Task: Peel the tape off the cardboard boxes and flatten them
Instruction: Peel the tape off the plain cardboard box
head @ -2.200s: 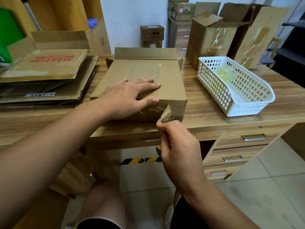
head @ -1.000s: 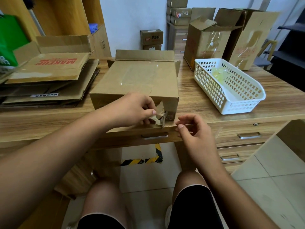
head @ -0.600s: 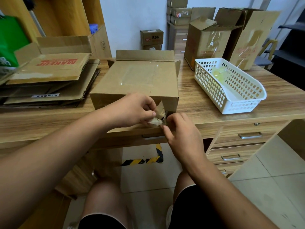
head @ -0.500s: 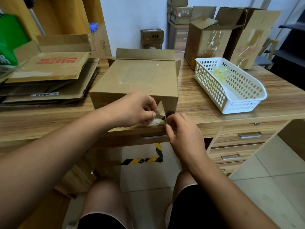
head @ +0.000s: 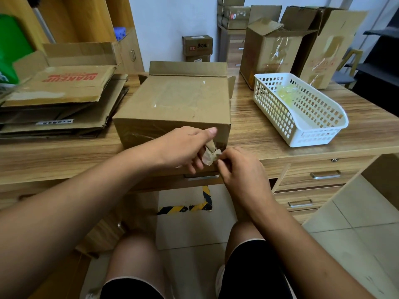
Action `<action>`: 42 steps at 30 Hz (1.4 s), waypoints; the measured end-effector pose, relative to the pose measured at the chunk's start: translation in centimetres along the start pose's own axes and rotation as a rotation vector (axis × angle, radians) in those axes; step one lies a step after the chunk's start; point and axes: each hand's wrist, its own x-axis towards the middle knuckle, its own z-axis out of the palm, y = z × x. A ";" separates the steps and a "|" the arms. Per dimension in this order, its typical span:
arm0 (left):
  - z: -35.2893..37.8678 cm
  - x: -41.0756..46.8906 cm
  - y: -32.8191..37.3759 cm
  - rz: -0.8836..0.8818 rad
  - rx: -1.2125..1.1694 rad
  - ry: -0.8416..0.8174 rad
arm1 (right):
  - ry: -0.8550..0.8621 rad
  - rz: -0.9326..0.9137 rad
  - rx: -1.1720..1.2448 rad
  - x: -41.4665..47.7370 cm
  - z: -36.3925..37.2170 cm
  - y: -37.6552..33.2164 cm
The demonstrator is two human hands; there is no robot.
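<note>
**Both hands pinching a crumpled tape strip at the near face of a cardboard box**

A cardboard box (head: 174, 102) lies on its side at the centre of the wooden desk (head: 259, 134), its open flaps towards 12 o'clock. At the lower right corner of its near face, a wad of tape (head: 211, 153) hangs partly peeled. The left hand (head: 183, 147) has its fingers (head: 203, 134) curled closed around the upper part of the strip, thumb extended along the box edge. The right hand (head: 239, 167), just at 4 o'clock of the left, closes its fingertips on the lower end of the same wad; both hands cover the lower part of the box face.

At 9 o'clock of the box, a stack of flattened cartons (head: 62, 100) rests on the desk, close beside it. At 3 o'clock stands a white perforated basket (head: 302, 117) holding yellowish crumpled tape (head: 287, 93). Behind the basket, at 1 o'clock, two upright opened boxes (head: 272, 52) stand, with clear tape on their faces. Desk drawers (head: 319, 178) lie below right.
</note>
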 end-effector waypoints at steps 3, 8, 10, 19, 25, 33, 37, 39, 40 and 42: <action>0.4 0.1 -0.1 0.020 0.155 -0.014 | -0.009 -0.011 -0.012 0.0 0.0 -0.1; 0.7 0.7 -0.8 0.041 0.293 0.031 | -0.015 -0.023 -0.028 0.0 -0.1 0.0; 0.5 0.8 -0.9 0.047 0.300 0.022 | -0.019 -0.035 -0.035 0.1 -0.2 0.1; 0.1 0.8 -0.4 0.061 0.379 -0.014 | -0.045 -0.101 -0.003 0.7 -0.9 1.0; 0.0 0.5 0.2 0.071 0.403 -0.034 | -0.044 -0.157 0.014 1.2 -1.0 1.6; -0.3 0.4 0.5 0.064 0.441 -0.042 | -0.076 -0.200 0.062 2.1 -1.3 2.5; -0.4 0.4 0.6 0.057 0.444 -0.057 | -0.099 -0.208 0.075 2.4 -1.5 2.6; -0.4 0.5 0.6 0.052 0.440 -0.057 | -0.098 -0.207 0.078 2.6 -1.7 2.7; -0.4 0.5 0.5 0.049 0.438 -0.058 | -0.097 -0.208 0.080 2.6 -1.7 2.8; -0.5 0.6 0.4 0.041 0.441 -0.060 | -0.099 -0.206 0.083 2.8 -1.6 2.9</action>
